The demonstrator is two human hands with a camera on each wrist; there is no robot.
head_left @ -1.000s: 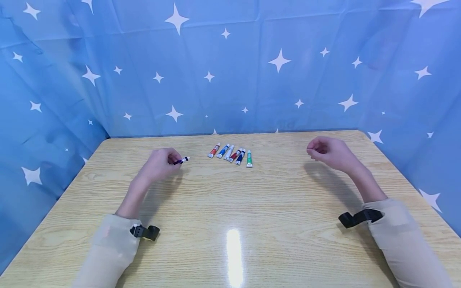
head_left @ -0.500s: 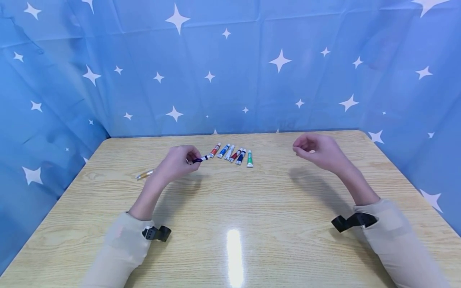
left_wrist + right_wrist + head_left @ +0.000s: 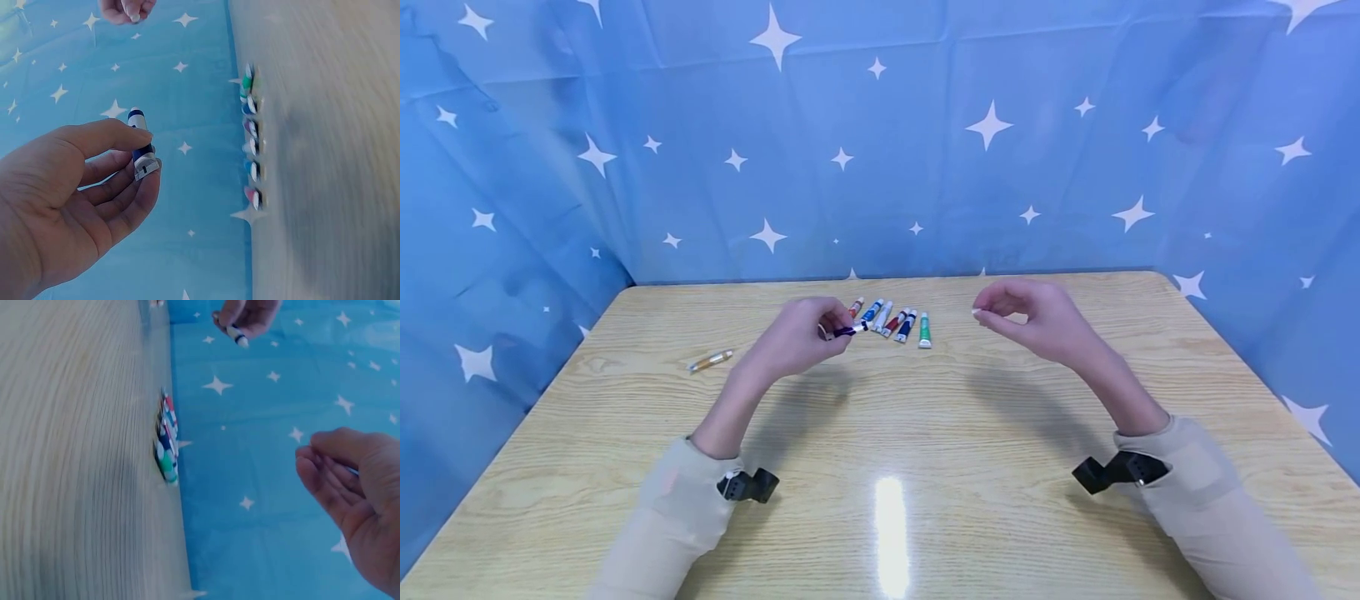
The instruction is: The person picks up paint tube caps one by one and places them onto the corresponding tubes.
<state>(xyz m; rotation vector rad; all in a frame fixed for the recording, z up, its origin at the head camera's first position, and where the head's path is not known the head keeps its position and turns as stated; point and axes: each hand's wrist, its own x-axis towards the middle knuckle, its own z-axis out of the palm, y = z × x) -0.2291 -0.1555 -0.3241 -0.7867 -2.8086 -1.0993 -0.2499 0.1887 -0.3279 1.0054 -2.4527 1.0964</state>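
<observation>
A small dark purple-blue paint tube (image 3: 142, 140) with a white cap is pinched between the thumb and fingers of my left hand (image 3: 803, 335), above the table. Its cap end points right in the head view, over the near side of the tube row. My right hand (image 3: 1033, 323) hovers to the right of that row, thumb and forefinger tips together, with no object visible between them. Lying in the row are an orange-red tube (image 3: 856, 306), a blue one, a white one, a dark red one, a dark blue tube (image 3: 906, 326) and a green tube (image 3: 924, 332).
A gold-brown paint tube (image 3: 711, 361) lies apart on the left side of the wooden table (image 3: 820, 467). Behind the far edge hangs a blue curtain (image 3: 910, 167) with white stars. Both wrists wear black straps with cameras.
My left hand has moved right with the paint tube, up to the row, uncovering the gold-brown tube on the left. My right hand has moved left toward the row.
</observation>
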